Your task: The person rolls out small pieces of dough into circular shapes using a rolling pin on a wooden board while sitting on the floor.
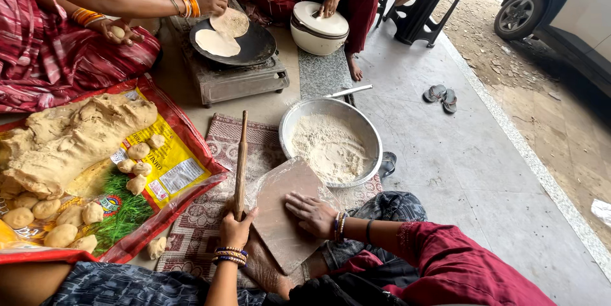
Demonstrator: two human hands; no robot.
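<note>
— What are the hands doing down there?

— The left hand (pixel 237 229) is curled shut around the lower end of a wooden rolling pin (pixel 240 163), which stands tilted up off the patterned mat (pixel 219 137). The right hand (pixel 312 213) lies flat, fingers spread, pressing on a floured square rolling board (pixel 280 217) that leans across the person's lap.

— And round about them?

— Just beyond the board sits a steel bowl of flour (pixel 331 143). To the left, a big mass of dough (pixel 70 140) and small dough balls (pixel 137 166) rest on a plastic sack (pixel 172 166). Farther off, another person's hand (pixel 213 1) tends flatbreads (pixel 223 32) on a dark griddle (pixel 258 45).
</note>
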